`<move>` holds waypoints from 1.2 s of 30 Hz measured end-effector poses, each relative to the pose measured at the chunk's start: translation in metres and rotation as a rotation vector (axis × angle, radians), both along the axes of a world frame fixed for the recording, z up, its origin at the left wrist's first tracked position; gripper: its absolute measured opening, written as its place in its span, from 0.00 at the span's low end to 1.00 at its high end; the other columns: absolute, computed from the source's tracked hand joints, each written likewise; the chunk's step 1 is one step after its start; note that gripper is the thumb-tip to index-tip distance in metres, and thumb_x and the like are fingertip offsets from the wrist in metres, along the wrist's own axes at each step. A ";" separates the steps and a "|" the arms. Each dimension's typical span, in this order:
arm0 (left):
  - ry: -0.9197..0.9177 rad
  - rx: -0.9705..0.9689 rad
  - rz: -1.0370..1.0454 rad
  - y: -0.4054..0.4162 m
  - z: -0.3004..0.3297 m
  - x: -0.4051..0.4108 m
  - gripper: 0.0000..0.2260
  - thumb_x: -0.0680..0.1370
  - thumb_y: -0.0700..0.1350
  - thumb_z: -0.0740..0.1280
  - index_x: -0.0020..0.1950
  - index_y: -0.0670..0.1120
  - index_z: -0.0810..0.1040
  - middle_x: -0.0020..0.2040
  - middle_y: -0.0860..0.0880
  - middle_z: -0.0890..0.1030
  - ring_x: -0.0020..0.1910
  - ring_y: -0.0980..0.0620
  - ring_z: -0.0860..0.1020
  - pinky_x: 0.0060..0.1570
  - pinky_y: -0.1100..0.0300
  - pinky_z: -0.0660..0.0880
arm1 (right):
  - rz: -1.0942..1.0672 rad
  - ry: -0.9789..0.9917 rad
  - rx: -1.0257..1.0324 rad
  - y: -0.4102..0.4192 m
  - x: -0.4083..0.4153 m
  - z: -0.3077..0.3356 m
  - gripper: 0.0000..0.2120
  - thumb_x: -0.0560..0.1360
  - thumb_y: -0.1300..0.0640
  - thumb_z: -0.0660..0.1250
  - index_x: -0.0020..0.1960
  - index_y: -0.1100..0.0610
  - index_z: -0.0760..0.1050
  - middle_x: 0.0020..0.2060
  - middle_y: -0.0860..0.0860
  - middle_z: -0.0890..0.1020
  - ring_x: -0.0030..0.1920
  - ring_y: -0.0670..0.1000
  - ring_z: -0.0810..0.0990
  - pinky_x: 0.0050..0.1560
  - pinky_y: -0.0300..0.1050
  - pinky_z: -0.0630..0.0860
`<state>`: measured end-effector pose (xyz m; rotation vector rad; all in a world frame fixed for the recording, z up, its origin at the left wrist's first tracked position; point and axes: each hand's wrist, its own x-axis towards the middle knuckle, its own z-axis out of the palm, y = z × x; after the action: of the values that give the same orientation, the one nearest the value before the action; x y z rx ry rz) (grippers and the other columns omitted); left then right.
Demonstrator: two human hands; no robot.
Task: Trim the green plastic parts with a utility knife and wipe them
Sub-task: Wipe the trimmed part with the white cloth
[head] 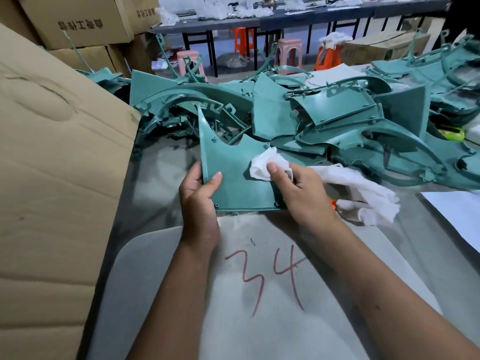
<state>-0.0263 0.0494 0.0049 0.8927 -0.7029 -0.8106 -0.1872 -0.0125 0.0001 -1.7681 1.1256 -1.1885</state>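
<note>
The left hand (pixel 200 189) grips the left edge of a flat green part (pixel 233 165), thumb curled over its face and fingers hidden behind it, holding it tilted up just above the desk (pixel 161 162). The right hand (pixel 298 188) pinches a white rag (pixel 270 165) with thumb on top and presses it against the part's right side; the rest of the rag trails to the right of that hand and lies bunched on the desk. Beyond both hands, a heap of green parts (pixel 337 120) covers the desk from side to side, touching the far edge of the held part. Below the wrists the desk bears a grey sheet with a red "34" (pixel 267 276) written on it. To the left of the left hand stands a large cardboard box (pixel 57 165), its wall close to the forearm. Farther back more boxes (pixel 78 22) are stacked, and pink and orange stools (pixel 288 54) stand by a dark table. No knife can be made out.
</note>
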 end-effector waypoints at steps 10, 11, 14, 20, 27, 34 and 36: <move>-0.232 0.270 -0.360 0.006 -0.005 0.027 0.21 0.68 0.37 0.74 0.60 0.44 0.80 0.54 0.44 0.87 0.51 0.45 0.86 0.43 0.52 0.83 | 0.266 -0.375 0.114 -0.003 -0.016 0.015 0.11 0.80 0.73 0.64 0.59 0.68 0.81 0.51 0.57 0.86 0.51 0.51 0.82 0.57 0.47 0.78; -0.259 0.290 -0.381 0.007 -0.005 0.032 0.21 0.67 0.37 0.74 0.60 0.44 0.79 0.54 0.44 0.87 0.50 0.45 0.85 0.42 0.52 0.83 | 0.250 -0.452 0.163 -0.003 -0.014 0.015 0.12 0.80 0.73 0.64 0.61 0.68 0.81 0.52 0.59 0.86 0.52 0.54 0.82 0.58 0.51 0.78; -0.307 0.317 -0.482 0.014 -0.007 0.044 0.24 0.65 0.34 0.75 0.61 0.40 0.79 0.55 0.41 0.86 0.52 0.41 0.85 0.46 0.50 0.82 | 0.155 -0.736 0.310 -0.003 -0.012 0.017 0.12 0.81 0.72 0.63 0.62 0.69 0.79 0.52 0.63 0.86 0.48 0.61 0.84 0.53 0.60 0.80; -0.318 0.260 -0.405 0.015 -0.002 0.042 0.24 0.63 0.32 0.75 0.59 0.36 0.80 0.54 0.41 0.86 0.55 0.41 0.85 0.52 0.54 0.81 | 0.278 -0.857 0.418 -0.002 -0.016 0.018 0.22 0.78 0.70 0.55 0.68 0.64 0.77 0.59 0.62 0.85 0.53 0.58 0.86 0.52 0.53 0.84; -0.360 0.274 -0.428 0.017 0.000 0.034 0.25 0.64 0.34 0.75 0.61 0.37 0.80 0.55 0.41 0.86 0.55 0.42 0.85 0.51 0.53 0.81 | 0.410 -0.650 0.415 0.006 -0.012 0.014 0.15 0.80 0.49 0.67 0.57 0.59 0.84 0.51 0.59 0.87 0.49 0.56 0.87 0.51 0.52 0.82; -0.194 0.293 -0.352 0.016 0.000 0.023 0.14 0.71 0.44 0.75 0.57 0.46 0.85 0.57 0.44 0.86 0.57 0.44 0.84 0.57 0.50 0.81 | 0.438 -0.576 0.298 0.002 -0.016 0.011 0.12 0.73 0.63 0.74 0.57 0.59 0.84 0.47 0.55 0.87 0.45 0.51 0.84 0.49 0.45 0.82; -0.172 0.313 -0.317 0.015 0.000 0.024 0.14 0.69 0.44 0.76 0.54 0.46 0.85 0.54 0.42 0.86 0.55 0.42 0.84 0.56 0.48 0.81 | 0.435 -0.536 0.316 0.001 -0.017 0.011 0.18 0.73 0.67 0.74 0.62 0.60 0.82 0.50 0.60 0.85 0.49 0.55 0.81 0.57 0.57 0.80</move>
<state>-0.0021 0.0645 0.0054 1.1593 -0.8980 -1.1570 -0.2047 -0.0119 0.0112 -1.2569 0.5383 -1.0532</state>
